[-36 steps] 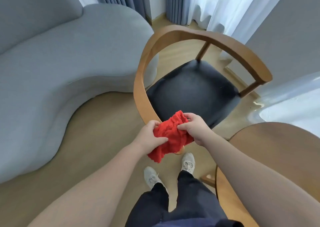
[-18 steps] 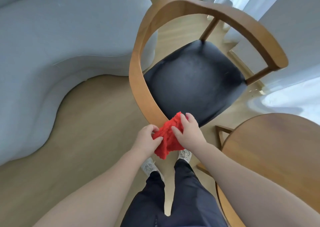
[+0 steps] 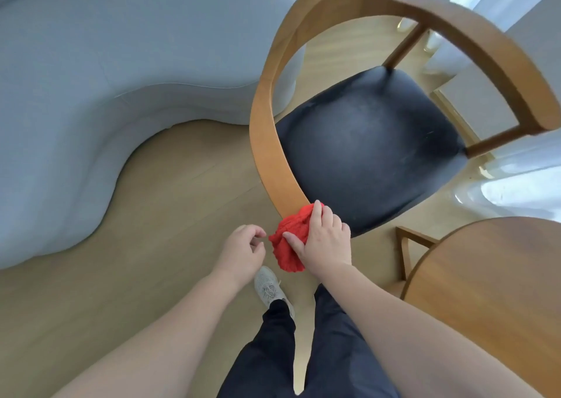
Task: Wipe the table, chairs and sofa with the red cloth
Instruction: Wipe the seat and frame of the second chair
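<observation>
A red cloth (image 3: 290, 241) is pressed onto a chair (image 3: 267, 142) rail by the right hand (image 3: 323, 241), the left hand (image 3: 243, 250) empty; a sweep along the curve seems called for next.

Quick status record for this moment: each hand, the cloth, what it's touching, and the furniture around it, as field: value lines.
right hand: presses the red cloth against the chair's wooden backrest
left hand: off the cloth, fingers loosely curled, holding nothing
red cloth: bunched, at the near end of the curved backrest
chair: curved wooden backrest, dark padded seat with nothing on it
sofa: grey, left of the chair
table: round, wooden, to the right
</observation>
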Motion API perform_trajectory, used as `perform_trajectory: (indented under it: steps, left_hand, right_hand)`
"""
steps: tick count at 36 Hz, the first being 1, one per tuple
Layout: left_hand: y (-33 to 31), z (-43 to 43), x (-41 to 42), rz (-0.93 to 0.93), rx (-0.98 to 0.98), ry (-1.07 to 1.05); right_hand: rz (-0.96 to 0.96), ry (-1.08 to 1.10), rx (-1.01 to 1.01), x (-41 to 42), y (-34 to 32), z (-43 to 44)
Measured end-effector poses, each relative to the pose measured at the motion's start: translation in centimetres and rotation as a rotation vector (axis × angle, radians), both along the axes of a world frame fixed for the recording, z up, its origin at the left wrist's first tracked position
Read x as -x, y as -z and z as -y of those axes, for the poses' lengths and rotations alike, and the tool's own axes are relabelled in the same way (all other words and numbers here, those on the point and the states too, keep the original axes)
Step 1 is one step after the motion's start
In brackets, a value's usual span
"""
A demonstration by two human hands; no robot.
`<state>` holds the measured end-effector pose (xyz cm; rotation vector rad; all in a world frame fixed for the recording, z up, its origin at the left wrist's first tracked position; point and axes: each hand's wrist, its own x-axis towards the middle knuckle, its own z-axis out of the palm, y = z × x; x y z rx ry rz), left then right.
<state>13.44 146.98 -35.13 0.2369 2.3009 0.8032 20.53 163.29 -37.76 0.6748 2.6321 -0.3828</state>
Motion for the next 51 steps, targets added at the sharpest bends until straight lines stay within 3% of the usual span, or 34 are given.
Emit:
perform_trajectory:
  steps: [51]
  left_hand:
    - [1.8,4.2,6.0,-0.112,-0.013,-0.162]
  right_hand:
    - [-0.074,0.002,-0.098,16.1,2.0,2.3]
